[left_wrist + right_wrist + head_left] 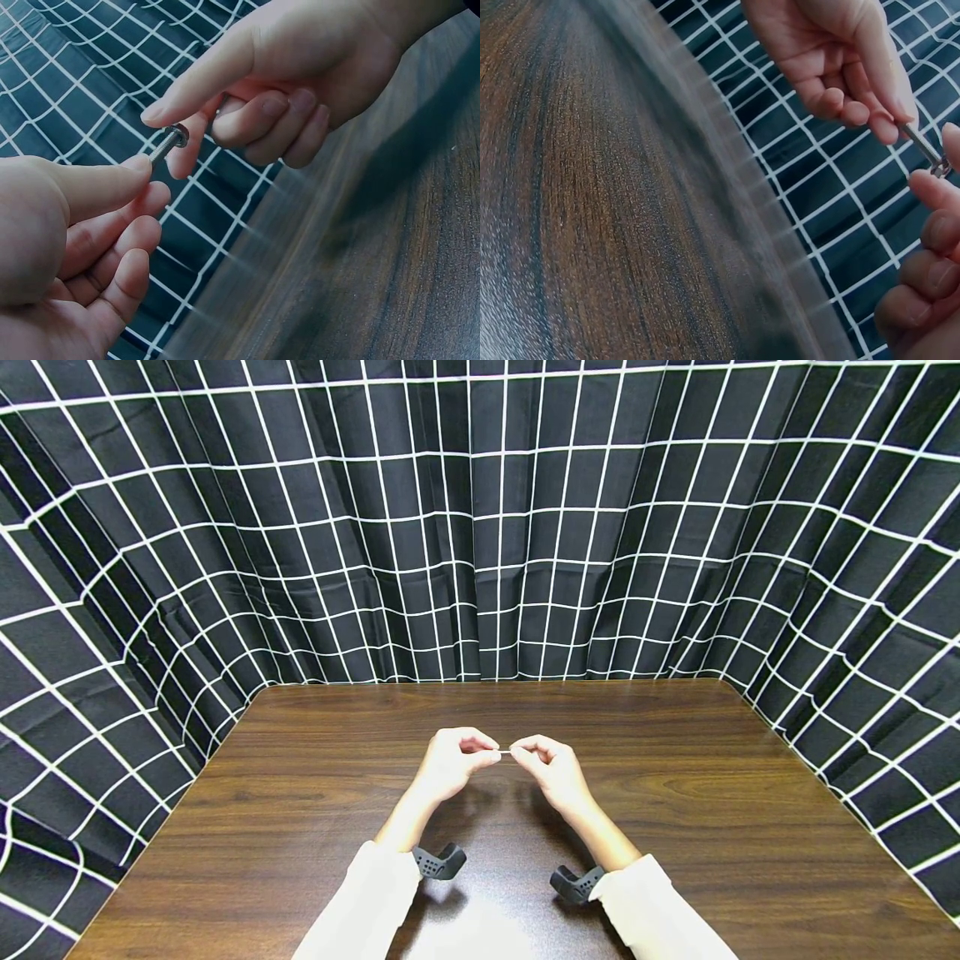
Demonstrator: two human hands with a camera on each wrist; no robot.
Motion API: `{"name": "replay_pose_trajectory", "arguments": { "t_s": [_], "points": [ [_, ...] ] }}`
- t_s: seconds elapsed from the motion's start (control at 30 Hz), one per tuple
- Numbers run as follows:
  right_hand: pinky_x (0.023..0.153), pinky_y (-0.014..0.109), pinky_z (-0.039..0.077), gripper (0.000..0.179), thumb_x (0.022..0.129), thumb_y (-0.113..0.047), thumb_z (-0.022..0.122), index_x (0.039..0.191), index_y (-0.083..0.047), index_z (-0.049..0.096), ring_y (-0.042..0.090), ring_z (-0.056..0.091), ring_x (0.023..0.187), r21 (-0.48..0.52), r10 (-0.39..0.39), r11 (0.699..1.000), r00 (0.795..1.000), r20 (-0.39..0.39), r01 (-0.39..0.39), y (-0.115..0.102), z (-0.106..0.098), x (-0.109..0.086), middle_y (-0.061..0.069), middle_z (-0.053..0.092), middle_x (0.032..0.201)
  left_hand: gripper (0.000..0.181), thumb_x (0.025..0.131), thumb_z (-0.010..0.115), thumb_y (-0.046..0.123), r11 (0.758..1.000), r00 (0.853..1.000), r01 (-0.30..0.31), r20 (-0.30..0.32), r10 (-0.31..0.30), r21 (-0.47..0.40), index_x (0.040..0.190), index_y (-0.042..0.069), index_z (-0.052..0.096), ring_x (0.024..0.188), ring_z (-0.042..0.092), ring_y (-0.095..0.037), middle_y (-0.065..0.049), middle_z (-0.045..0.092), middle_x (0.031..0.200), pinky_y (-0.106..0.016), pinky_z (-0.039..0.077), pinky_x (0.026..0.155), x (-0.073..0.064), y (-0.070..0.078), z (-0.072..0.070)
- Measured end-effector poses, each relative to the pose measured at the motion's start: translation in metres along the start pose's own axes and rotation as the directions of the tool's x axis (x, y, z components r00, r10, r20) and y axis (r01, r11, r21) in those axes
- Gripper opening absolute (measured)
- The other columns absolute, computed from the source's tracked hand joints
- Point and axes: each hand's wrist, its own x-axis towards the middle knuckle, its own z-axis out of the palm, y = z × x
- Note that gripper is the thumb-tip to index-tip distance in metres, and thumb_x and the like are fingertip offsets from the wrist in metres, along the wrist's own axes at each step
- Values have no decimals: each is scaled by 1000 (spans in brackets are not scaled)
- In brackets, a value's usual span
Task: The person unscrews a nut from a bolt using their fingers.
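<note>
A slim metal bolt spans the gap between the two hands, raised over the table. My left hand pinches its shaft between thumb and forefinger, the other fingers loosely curled. At the wider end of the bolt, the thumb and forefinger of my right hand close around it from both sides. Whether that wider end is the head or a nut, I cannot tell. Both fingertip pairs nearly meet in the head view, so only a thin bit of metal shows there.
Beneath the hands lies a dark brown wood-grain table. A black curtain with a white grid hangs behind it and along both sides. Dark wrist mounts sit by the white sleeves.
</note>
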Motion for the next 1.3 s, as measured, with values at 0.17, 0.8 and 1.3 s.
{"name": "replay_pose_trajectory", "arguments": {
  "t_s": [0.17,0.8,1.3],
  "points": [
    [63,27,37,18,93,-16,65,88,1,70,9,46,66,-17,19,1000,1000,-21,-19,13,3,3,7,61,67,8,81,79,12,1000,1000,0,-2,0,2,87,10,74,67,65,-9,2,72,76,-25,47,61,0,-1,0],
    [53,25,29,11,89,-3,66,90,7,67,6,34,55,-1,-7,1000,1000,2,7,-21,-2,-5,-5,43,59,8,81,79,12,1000,1000,-14,-2,14,14,88,11,74,68,65,-9,3,72,77,-26,47,60,0,-3,0],
    [47,19,24,18,83,5,70,100,11,67,3,31,49,42,-83,996,997,7,83,-26,-5,-7,-6,38,55,8,82,77,9,999,1000,15,15,-14,-38,89,7,74,66,66,-12,0,72,75,-24,45,55,0,-2,-2]
  ]
}}
